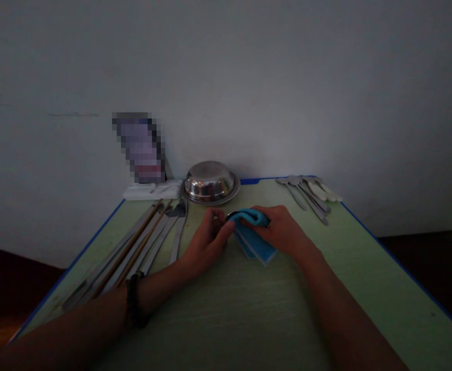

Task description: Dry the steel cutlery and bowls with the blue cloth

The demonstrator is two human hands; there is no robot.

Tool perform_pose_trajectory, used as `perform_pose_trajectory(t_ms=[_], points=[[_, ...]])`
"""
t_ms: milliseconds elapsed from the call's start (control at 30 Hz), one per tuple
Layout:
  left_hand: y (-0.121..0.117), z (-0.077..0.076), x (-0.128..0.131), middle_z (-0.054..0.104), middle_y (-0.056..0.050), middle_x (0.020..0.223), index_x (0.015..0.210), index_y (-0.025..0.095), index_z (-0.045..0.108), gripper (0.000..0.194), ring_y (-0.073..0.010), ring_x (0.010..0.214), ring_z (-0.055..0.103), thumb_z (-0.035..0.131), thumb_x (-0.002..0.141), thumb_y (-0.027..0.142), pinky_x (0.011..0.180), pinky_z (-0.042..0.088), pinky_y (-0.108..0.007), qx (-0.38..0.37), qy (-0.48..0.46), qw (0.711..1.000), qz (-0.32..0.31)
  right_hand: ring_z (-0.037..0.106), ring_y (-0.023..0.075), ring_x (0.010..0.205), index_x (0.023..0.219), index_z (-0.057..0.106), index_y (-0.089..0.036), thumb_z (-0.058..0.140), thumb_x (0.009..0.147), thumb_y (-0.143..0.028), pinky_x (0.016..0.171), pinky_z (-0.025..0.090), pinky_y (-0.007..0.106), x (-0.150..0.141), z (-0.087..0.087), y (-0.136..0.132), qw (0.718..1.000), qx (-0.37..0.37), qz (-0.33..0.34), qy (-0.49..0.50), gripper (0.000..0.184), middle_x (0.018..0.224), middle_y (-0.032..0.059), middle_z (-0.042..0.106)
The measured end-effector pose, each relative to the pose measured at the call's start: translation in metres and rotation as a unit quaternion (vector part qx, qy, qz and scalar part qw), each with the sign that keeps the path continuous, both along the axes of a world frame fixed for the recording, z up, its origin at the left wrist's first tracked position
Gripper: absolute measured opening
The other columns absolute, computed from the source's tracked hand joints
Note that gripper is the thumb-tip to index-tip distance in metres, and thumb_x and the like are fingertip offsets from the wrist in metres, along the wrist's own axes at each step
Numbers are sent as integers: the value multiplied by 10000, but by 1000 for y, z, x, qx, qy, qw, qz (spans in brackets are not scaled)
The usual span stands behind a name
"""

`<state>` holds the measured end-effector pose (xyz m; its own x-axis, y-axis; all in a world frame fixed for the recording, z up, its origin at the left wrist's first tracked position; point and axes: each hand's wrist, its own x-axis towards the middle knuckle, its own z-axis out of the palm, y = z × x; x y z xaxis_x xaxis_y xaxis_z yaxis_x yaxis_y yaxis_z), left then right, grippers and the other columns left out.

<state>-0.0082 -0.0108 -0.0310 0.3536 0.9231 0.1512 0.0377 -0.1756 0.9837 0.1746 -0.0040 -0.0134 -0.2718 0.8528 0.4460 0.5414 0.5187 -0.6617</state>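
My right hand is closed around a folded blue cloth, whose corner hangs down over the table. Curled fingers and thumb bring my left hand right up against the cloth's left edge. A small dark, shiny edge shows between the left fingertips and the cloth; most of that object is covered, so its kind cannot be told. Just beyond my hands, an upturned shiny metal bowl stands at the back of the table.
Several long metal utensils and wooden chopsticks lie at the left of the green table. Spoons and forks, some pale-handled, lie back right. A blurred-out screen leans behind a white block. A wall rises behind.
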Motion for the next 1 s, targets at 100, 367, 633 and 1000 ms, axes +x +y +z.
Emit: perform_pose_trajectory(t_ms=[100, 367, 633, 1000], points=[[2, 0, -2, 372, 95, 574, 865, 212, 355, 190, -58, 447, 366, 414, 879, 393, 418, 314, -163, 2, 42, 999, -4, 471, 81, 486, 737, 671, -225, 600, 747, -310, 516, 304, 213, -2, 0, -2, 999, -18, 6, -29, 111, 541, -56, 578], [2, 3, -4, 414, 48, 556, 664, 172, 465, 360, -96, 504, 409, 350, 892, 426, 454, 325, -202, 60, 192, 980, 3, 500, 102, 540, 765, 657, -190, 571, 758, -432, 532, 329, 237, 0, 15, -6, 982, -130, 19, -138, 257, 615, -1, 623], [7, 6, 1, 316, 79, 484, 749, 176, 492, 385, -71, 390, 332, 348, 858, 516, 356, 271, -163, -52, 15, 988, 147, 562, 138, 602, 810, 669, -210, 570, 732, -509, 512, 364, 247, 27, 22, -9, 976, -188, -26, -106, 324, 707, 17, 665], [8, -3, -3, 392, 63, 525, 780, 170, 514, 395, -88, 441, 400, 316, 879, 497, 410, 315, -190, -11, 135, 989, 67, 480, 100, 497, 624, 624, -180, 574, 726, -491, 468, 325, 235, 23, 16, -9, 975, -196, -19, -101, 331, 567, -5, 587]])
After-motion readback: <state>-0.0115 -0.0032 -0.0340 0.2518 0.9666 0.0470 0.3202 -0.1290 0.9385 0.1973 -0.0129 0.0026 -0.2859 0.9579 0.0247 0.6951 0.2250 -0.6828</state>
